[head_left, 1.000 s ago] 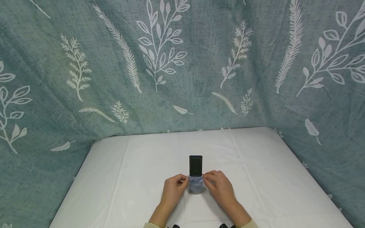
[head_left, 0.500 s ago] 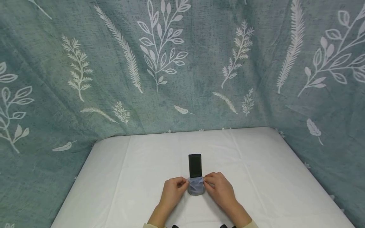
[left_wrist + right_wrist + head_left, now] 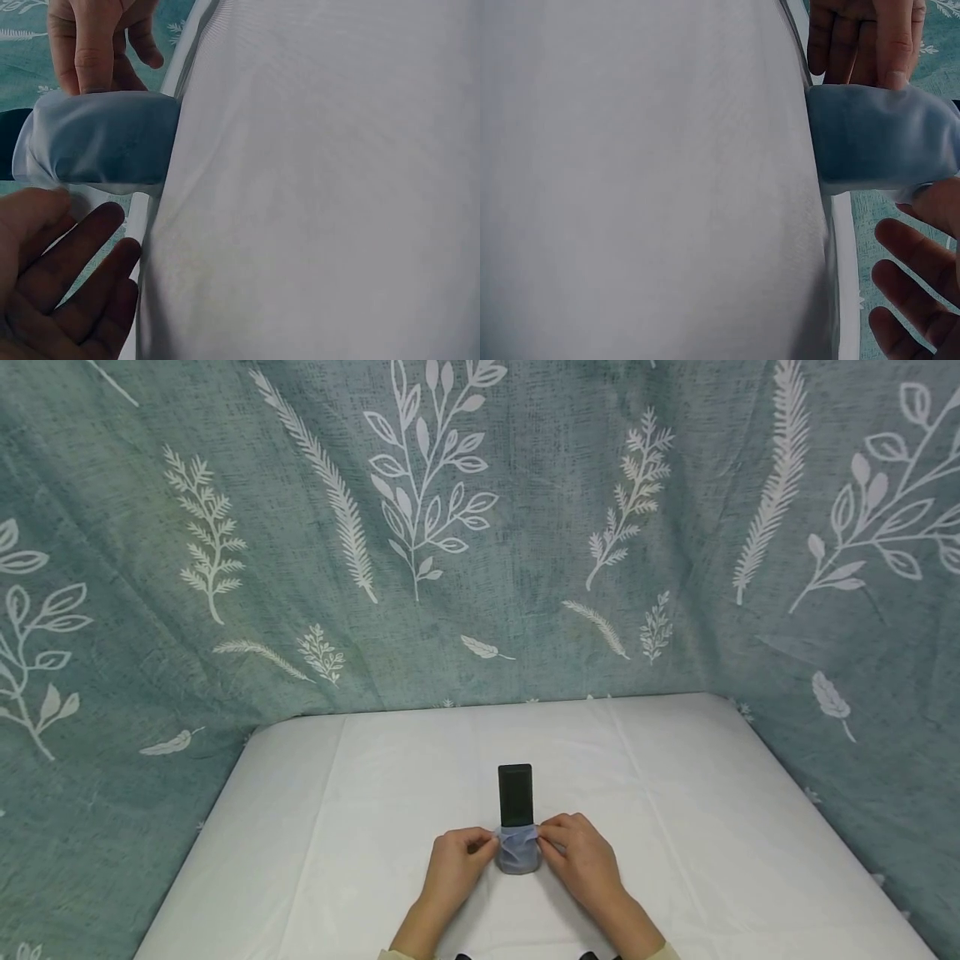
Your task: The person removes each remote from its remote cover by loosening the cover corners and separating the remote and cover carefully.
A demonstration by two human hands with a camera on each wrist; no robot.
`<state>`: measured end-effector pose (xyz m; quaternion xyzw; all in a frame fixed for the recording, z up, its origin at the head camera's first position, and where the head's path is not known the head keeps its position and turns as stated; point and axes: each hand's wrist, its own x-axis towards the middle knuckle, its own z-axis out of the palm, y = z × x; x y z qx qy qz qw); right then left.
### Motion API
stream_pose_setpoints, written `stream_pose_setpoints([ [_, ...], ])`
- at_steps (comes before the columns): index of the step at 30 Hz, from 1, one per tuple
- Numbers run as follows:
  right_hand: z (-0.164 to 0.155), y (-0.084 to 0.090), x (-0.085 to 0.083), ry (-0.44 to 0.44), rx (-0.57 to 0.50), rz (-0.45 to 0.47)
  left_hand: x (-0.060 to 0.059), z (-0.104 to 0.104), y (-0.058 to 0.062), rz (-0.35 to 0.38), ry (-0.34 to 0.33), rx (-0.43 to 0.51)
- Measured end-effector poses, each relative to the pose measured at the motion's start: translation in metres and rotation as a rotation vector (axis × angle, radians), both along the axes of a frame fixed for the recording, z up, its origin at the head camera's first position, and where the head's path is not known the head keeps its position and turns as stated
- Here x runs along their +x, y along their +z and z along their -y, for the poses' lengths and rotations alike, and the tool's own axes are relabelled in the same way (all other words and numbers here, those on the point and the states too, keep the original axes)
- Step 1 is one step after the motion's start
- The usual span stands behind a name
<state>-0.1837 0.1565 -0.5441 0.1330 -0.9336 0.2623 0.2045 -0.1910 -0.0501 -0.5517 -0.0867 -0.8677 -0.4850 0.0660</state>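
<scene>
I watch the left hand [image 3: 456,858] and right hand [image 3: 581,853] pinch opposite edges of a blue-grey pouch [image 3: 518,852]; black slab [image 3: 516,795] stands upright in its mouth.

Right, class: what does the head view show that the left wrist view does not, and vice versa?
Head only: the top end of the black rectangular slab, and the cream sleeve cuffs.
Left wrist only: the palm side of the left hand.
Both: the soft blue-grey pouch with the slab sticking out, the right hand, the white cloth-covered table and the teal leaf-patterned fabric.
</scene>
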Motion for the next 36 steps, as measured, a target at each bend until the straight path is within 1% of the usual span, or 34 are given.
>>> stream_pose_setpoints([
  [2, -0.0003, -0.0002, 0.0004, -0.001, -0.004, -0.003, 0.0007, 0.0003, 0.0001, -0.008, -0.003, 0.0],
  [4, -0.0004, -0.0007, 0.0009, -0.003, -0.007, 0.002, 0.0019, 0.0006, 0.0008, 0.0, -0.003, 0.001],
  [8, -0.0008, -0.003, 0.0018, 0.0, -0.011, -0.007, 0.0039, 0.0007, 0.0025, 0.036, -0.018, -0.009],
  [13, -0.0015, -0.0046, 0.0023, 0.009, -0.021, -0.044, 0.006, 0.0, 0.0038, 0.093, -0.063, -0.019],
  [15, -0.0016, -0.0041, 0.0026, 0.01, -0.025, -0.04, 0.0067, -0.0004, 0.0038, 0.116, -0.087, -0.014],
  [17, -0.0016, -0.0032, 0.0032, 0.009, -0.029, -0.026, 0.0072, -0.0006, 0.0036, 0.122, -0.11, -0.016],
  [21, -0.0014, -0.0019, 0.0045, 0.002, -0.033, -0.012, 0.0072, -0.0014, 0.0031, 0.093, -0.14, -0.021],
  [25, -0.0008, -0.0014, 0.0057, 0.006, -0.046, -0.027, 0.0066, -0.0025, 0.002, 0.057, -0.131, -0.028],
  [28, -0.0001, -0.0003, 0.0063, 0.014, -0.064, -0.014, 0.0065, -0.003, 0.0015, 0.022, -0.116, -0.048],
  [31, 0.0007, 0.0015, 0.0064, 0.007, -0.082, 0.042, 0.0071, -0.0039, 0.0026, -0.012, -0.111, -0.064],
  [36, 0.0006, 0.0045, 0.0044, -0.007, -0.151, 0.154, 0.0085, -0.0075, 0.0063, -0.016, -0.11, -0.038],
])
